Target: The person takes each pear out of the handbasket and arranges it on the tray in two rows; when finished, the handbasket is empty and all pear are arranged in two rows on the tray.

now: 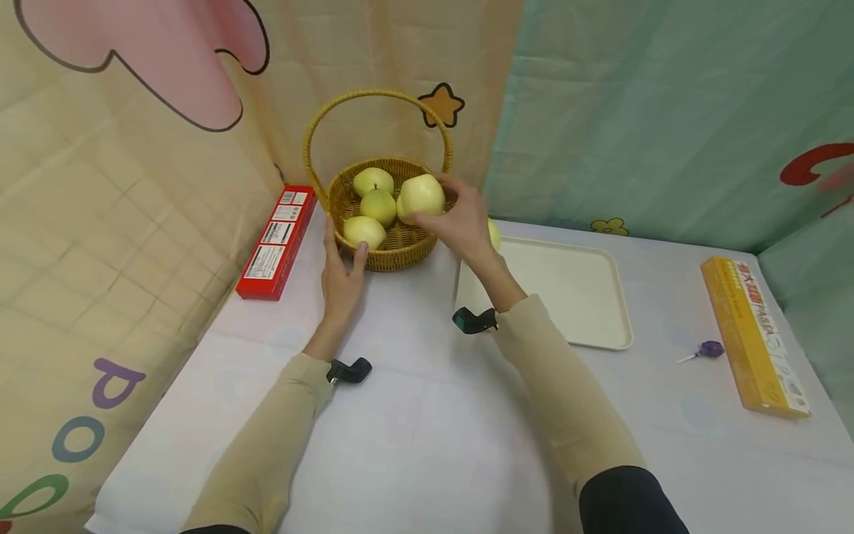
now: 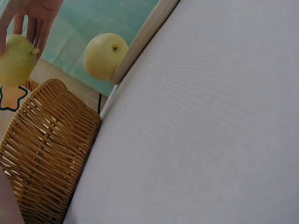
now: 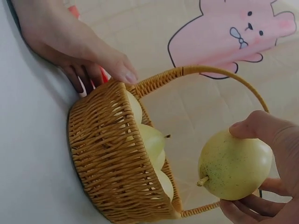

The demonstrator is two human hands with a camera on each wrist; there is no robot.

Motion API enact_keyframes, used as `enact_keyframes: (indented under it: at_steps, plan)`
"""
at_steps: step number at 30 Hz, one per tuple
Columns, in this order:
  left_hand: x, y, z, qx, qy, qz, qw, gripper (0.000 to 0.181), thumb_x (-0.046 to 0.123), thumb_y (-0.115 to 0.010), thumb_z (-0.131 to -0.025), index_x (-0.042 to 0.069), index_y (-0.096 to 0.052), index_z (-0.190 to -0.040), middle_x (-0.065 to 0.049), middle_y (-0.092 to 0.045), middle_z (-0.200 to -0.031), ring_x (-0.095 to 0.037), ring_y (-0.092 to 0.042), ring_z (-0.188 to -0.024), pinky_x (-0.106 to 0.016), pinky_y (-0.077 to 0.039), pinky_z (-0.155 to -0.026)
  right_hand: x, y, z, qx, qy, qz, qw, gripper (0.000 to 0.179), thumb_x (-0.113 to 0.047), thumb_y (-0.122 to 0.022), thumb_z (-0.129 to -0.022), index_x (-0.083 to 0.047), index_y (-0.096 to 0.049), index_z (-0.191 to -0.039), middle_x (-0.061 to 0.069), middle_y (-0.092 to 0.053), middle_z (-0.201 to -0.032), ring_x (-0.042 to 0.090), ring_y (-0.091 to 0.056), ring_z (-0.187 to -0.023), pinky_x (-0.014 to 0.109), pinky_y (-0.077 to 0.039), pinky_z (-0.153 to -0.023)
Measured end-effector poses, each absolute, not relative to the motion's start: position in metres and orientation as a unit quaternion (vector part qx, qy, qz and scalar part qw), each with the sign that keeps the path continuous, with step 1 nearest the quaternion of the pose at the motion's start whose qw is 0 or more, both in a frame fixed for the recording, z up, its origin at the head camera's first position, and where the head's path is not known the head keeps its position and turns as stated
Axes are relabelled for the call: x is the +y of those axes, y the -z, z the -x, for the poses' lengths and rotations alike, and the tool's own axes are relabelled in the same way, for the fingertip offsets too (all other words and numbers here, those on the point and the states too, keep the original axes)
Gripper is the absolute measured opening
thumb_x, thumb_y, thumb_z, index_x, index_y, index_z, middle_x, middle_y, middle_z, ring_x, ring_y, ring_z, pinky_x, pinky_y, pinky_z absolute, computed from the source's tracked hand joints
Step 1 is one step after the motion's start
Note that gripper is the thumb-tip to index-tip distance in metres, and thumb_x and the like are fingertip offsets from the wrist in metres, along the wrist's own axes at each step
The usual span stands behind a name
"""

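Observation:
A woven wicker basket (image 1: 400,258) with a tall arched handle stands at the back of the table. Several pale yellow-green pears (image 1: 378,207) lie inside it. My right hand (image 1: 465,221) holds another pear (image 1: 424,195) over the basket's right side, thumb and fingers around it. In the right wrist view that pear (image 3: 236,165) hangs beside the basket opening, stem toward the basket. My left hand (image 1: 342,291) holds the basket's near left side, its thumb at the rim (image 3: 127,100) and its other fingers along the outer wall. One more pear (image 2: 105,56) sits on the tray.
Right of the basket lies a white tray (image 1: 567,297), partly behind my right forearm. A red box (image 1: 276,245) lies left of the basket. At the far right are a purple lollipop (image 1: 711,348) and a yellow pasta box (image 1: 754,337). Printed curtains hang behind the table.

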State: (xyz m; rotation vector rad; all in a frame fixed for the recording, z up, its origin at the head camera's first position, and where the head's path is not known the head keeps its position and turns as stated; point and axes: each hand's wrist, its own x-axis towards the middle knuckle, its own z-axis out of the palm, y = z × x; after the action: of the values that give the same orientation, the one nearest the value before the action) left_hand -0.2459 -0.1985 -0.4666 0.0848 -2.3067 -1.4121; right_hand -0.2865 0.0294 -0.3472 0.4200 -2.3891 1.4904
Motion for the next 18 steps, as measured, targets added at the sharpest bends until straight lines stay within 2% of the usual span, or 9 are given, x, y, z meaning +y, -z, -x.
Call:
enact_keyframes:
  at_steps: [6,15,18]
  plan:
    - [-0.199,0.467,0.246,-0.832,0.511,-0.029,0.217,0.082,0.054,-0.052,-0.108,0.033,-0.006,-0.171,0.003,-0.015,-0.177,-0.027,-0.025,-0.16,-0.052,-0.024,-0.129,0.061,0.341,0.274,-0.813,-0.551,-0.11,0.153,0.062,-0.024,-0.091,-0.079,-0.011,-0.069,-0.136,0.015,-0.074,-0.123,0.028,-0.071,-0.109,0.041,-0.06,-0.092]
    - [-0.198,0.468,0.246,-0.831,0.512,-0.026,0.215,0.081,0.055,-0.051,-0.108,0.034,-0.006,-0.171,0.004,-0.015,-0.177,-0.026,-0.025,-0.161,-0.052,-0.024,-0.129,0.121,0.354,0.259,-0.835,-0.522,-0.023,0.173,0.062,-0.034,-0.089,-0.081,-0.014,-0.071,-0.137,0.016,-0.076,-0.121,0.027,-0.071,-0.109,0.034,-0.056,-0.085]
    - [-0.198,0.468,0.245,-0.832,0.511,-0.026,0.214,0.08,0.055,-0.051,-0.108,0.035,-0.005,-0.171,0.003,-0.015,-0.178,-0.027,-0.025,-0.161,-0.053,-0.024,-0.129,0.138,0.364,0.257,-0.836,-0.521,0.01,0.172,0.061,-0.036,-0.088,-0.082,-0.014,-0.071,-0.136,0.017,-0.076,-0.121,0.027,-0.07,-0.107,0.037,-0.049,-0.093]
